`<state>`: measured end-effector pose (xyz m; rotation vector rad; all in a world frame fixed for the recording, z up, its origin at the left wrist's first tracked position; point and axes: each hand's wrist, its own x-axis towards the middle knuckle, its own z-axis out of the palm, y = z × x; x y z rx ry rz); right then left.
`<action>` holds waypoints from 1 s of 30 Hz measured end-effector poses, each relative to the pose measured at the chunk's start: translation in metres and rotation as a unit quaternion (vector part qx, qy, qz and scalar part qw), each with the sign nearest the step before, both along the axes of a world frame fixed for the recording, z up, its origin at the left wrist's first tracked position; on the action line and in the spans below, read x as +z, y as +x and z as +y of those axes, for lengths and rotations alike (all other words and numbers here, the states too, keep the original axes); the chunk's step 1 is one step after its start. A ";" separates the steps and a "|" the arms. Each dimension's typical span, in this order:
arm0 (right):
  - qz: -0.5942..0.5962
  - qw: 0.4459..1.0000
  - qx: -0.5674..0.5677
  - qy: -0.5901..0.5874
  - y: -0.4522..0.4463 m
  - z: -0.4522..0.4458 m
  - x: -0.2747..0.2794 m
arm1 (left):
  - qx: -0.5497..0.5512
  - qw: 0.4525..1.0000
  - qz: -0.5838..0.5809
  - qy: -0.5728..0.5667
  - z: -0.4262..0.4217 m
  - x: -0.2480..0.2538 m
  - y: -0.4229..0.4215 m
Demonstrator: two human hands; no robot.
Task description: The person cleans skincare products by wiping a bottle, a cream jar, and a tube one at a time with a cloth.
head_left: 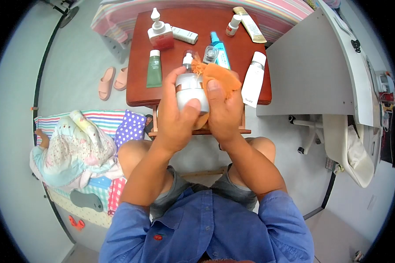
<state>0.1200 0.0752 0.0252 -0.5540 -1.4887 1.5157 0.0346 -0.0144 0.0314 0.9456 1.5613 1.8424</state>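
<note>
My left hand (176,109) is wrapped round a white jar (191,91) with a pale lid, held over the front edge of the red-brown table (180,57). An orange cloth (223,78) is in my right hand (224,109), pressed against the jar's right side. Behind the jar stands a small clear bottle with a white top (188,58). Beyond the cloth are a clear round-lidded container (210,54) and a blue bottle (220,51). A green tube (154,70) lies left of my hands, a white tube (253,81) to the right.
Farther back on the table are a pump bottle (161,36), a white tube (184,35), a small white bottle (233,26) and a gold-beige tube (250,25). A person lies under a blanket (81,144) at left, near pink slippers (106,83). A grey desk (307,70) and white chair (346,153) stand right.
</note>
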 end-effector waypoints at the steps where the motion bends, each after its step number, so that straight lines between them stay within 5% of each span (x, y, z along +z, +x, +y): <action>1: -0.006 1.000 -0.004 0.018 -0.001 -0.002 -0.005 | 0.051 0.992 0.113 -0.030 0.001 0.000 0.000; 6: 0.015 1.000 -0.002 0.008 0.006 -0.003 0.005 | 0.072 0.955 0.287 0.036 0.004 -0.016 -0.003; 9: 0.019 0.998 -0.040 0.052 0.013 0.004 0.003 | 0.020 0.978 0.187 0.092 0.007 -0.016 0.003; 11: -0.054 0.929 -0.130 0.343 0.016 0.013 0.004 | 0.003 0.988 0.150 0.017 0.007 0.004 0.009; 15: -0.051 0.913 -0.126 0.385 0.019 0.015 0.013 | -0.033 0.998 0.033 0.034 0.006 -0.008 0.013; 19: 0.002 0.977 -0.047 0.207 0.022 0.016 0.010 | 0.027 0.971 0.229 0.060 0.007 -0.005 0.013; 21: 0.074 0.990 0.055 -0.109 0.025 0.014 0.022 | 0.043 0.950 0.302 0.059 0.011 -0.004 0.013; 30: 0.064 0.991 -0.102 0.052 0.036 0.076 0.074 | -0.031 0.923 0.383 0.038 0.083 0.072 0.009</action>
